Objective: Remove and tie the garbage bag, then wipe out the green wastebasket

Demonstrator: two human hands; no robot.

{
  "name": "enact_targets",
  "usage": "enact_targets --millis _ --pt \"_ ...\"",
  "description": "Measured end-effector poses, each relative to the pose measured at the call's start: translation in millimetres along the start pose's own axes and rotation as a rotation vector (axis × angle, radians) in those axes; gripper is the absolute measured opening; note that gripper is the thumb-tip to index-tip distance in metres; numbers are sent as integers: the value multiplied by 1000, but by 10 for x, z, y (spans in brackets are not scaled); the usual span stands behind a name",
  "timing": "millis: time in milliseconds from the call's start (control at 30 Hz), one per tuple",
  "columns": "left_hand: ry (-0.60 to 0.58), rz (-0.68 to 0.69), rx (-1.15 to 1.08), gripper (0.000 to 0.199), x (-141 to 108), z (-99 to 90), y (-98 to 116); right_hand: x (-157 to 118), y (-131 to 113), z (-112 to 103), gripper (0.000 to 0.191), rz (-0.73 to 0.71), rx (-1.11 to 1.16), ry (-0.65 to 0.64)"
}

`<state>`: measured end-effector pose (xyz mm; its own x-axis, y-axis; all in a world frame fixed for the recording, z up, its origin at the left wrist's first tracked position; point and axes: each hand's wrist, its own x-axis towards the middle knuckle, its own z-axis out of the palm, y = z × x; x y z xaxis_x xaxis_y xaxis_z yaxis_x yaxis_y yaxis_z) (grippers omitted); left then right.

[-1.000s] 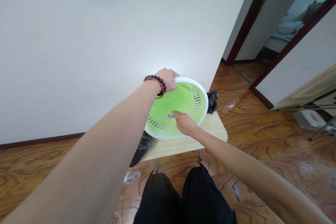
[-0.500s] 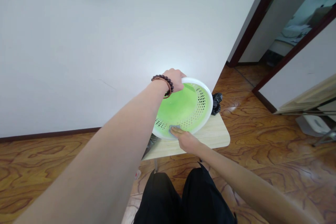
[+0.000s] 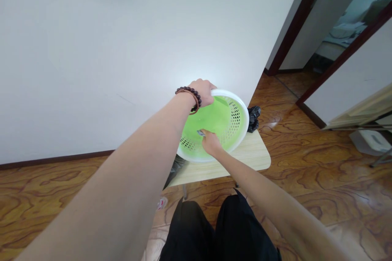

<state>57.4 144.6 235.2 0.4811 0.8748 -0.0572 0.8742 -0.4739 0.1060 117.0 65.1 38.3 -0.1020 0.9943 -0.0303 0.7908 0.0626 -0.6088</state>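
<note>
A round basket (image 3: 244, 130) with a white rim, a light green inside and perforated sides is tilted toward me over a small pale table. My left hand (image 3: 202, 91), with a beaded bracelet at the wrist, is closed on the basket's far rim. Inside the basket, my right hand (image 3: 211, 142) pinches a small greyish cloth (image 3: 200, 133) close to the green bottom. Whether the cloth presses on the surface cannot be made out. My left forearm hides part of the basket's left side.
The pale wooden table (image 3: 257, 153) stands against a white wall (image 3: 122, 40). A black plastic bag (image 3: 253, 118) lies at its right end, and dark crumpled plastic (image 3: 177, 167) at its left. Wooden floor surrounds it. A doorway is at right, with a white bin (image 3: 369, 142) nearby.
My right hand has moved with the cloth from the basket's near side wall up and inward over the bottom. My left hand keeps its grip on the rim.
</note>
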Motion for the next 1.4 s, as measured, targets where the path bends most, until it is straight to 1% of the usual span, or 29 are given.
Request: enact_targets --millis 67,133,233,333,500,600,633,700,800,833,900,1000,1100,1167,1233,1400 --pt "0 -5 3 43 -6 -3 -2 50 -145 144 44 -10 -48 -88" --pt "-2 -11 3 45 -12 -8 -3 6 -222 249 43 -46 -77 -124" --pt "-9 -22 -6 48 -14 -15 2 -180 -180 284 51 -153 -55 -123" --pt "-17 -38 -4 48 -10 -19 14 -431 -34 203 57 -288 -2 -153" --pt "-6 -20 -7 45 -15 -19 27 -856 171 -5 60 -447 33 -198" --pt "5 -14 -8 44 -23 -19 21 -978 266 -152 59 -498 47 -218" --pt "6 -15 -9 43 -23 -17 18 -968 299 -203 58 -487 59 -201" --pt "9 -13 -13 43 -17 -10 13 -857 359 -295 56 -426 85 -121" --pt "15 -12 -19 43 6 11 5 -518 414 -357 53 -303 88 40" --pt "18 -14 -18 43 15 20 3 -390 417 -346 54 -275 76 72" --pt "24 -15 -13 43 32 37 -2 -167 398 -270 56 -240 41 84" --pt "33 -13 -6 44 46 56 -9 3 330 -40 58 -204 -41 26" --pt "34 -14 -1 45 43 60 -12 -39 260 203 57 -184 -125 -35" --pt "36 -8 0 44 36 57 -12 -141 241 287 55 -189 -155 -48" --pt "39 -9 -3 44 30 51 -14 -264 262 292 54 -221 -170 -62" --pt "44 -3 -8 45 42 56 -32 -528 428 199 55 -360 -196 -92"
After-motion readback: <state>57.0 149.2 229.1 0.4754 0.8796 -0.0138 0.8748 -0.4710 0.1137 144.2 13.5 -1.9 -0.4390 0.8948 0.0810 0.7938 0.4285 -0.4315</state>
